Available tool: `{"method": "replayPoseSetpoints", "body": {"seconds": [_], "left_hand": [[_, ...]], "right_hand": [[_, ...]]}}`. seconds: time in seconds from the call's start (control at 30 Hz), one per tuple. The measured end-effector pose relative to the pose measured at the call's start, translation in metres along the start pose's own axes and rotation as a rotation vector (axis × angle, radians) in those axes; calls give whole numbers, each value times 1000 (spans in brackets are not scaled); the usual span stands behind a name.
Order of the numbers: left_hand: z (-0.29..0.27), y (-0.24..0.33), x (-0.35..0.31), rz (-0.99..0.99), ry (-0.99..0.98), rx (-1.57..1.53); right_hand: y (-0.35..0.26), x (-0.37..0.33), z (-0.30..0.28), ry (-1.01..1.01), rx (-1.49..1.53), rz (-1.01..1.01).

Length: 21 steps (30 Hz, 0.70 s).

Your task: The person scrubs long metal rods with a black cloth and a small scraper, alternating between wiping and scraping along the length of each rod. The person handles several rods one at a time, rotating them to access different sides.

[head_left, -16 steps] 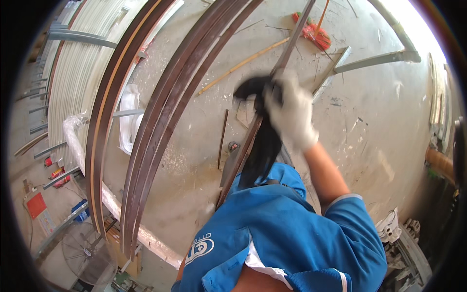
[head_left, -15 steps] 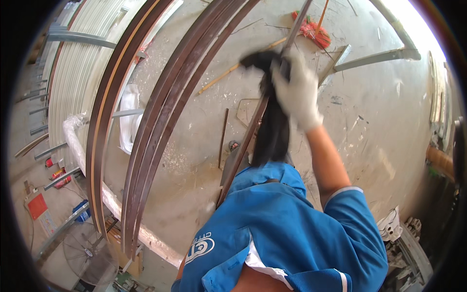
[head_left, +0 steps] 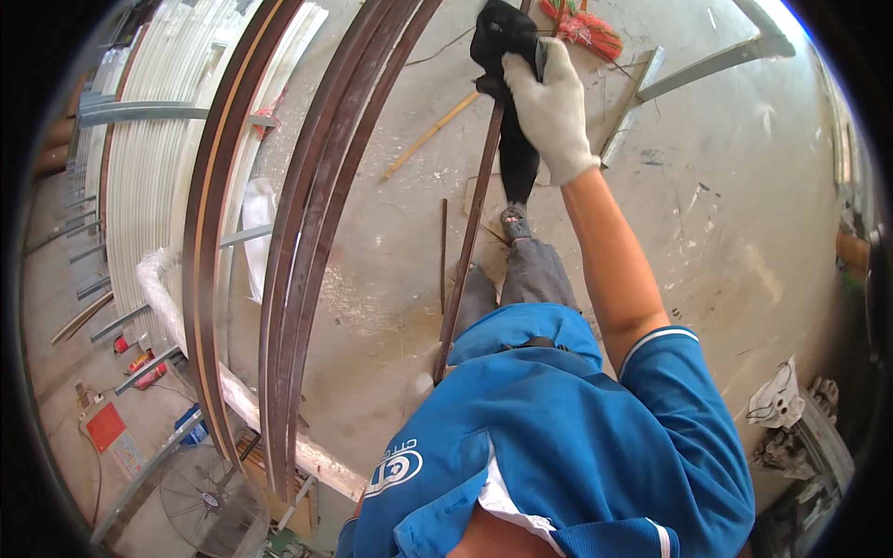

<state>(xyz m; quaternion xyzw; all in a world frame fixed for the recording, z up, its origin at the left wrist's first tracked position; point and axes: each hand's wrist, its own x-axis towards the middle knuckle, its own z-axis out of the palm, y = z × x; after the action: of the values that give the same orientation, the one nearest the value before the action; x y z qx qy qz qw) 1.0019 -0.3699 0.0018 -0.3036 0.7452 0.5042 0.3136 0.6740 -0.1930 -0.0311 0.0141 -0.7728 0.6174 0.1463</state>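
My right hand (head_left: 553, 116), in a white knit glove, is closed on a black cloth (head_left: 517, 149). The cloth is bunched over a long, thin dark brown strip (head_left: 479, 200), and one end hangs down. The strip runs from the top of the view down to my left side. By its near end, at the edge of my blue shirt, a pale patch (head_left: 423, 387) shows that looks like my gloved left hand. Its fingers are hidden.
Long dark brown profiles (head_left: 312, 186) lie to the left on metal rack arms (head_left: 144, 112), with stacked white profiles (head_left: 153, 149) beyond. A red broom (head_left: 591, 33) and a grey metal frame (head_left: 712, 65) are ahead. A fan (head_left: 212, 502) stands lower left.
My right hand and the black cloth have moved farther away along the strip. My legs and a shoe now show below the cloth.
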Motion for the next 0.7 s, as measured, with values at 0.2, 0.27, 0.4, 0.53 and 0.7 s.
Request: {"method": "replayPoseSetpoints", "body": {"seconds": [0.2, 0.27, 0.4, 0.53, 0.7], "left_hand": [[2, 3, 4, 38, 6, -21], [3, 3, 5, 50, 9, -23], [8, 4, 6, 61, 17, -31], [10, 7, 7, 81, 29, -38], [13, 7, 12, 100, 36, -53]], "right_hand": [[-8, -103, -12, -117, 331, 499], [-9, -85, -9, -73, 550, 463], [1, -24, -2, -1, 517, 220], [-14, -79, -10, -66, 427, 555], [-7, -47, -4, 33, 616, 361]]}}
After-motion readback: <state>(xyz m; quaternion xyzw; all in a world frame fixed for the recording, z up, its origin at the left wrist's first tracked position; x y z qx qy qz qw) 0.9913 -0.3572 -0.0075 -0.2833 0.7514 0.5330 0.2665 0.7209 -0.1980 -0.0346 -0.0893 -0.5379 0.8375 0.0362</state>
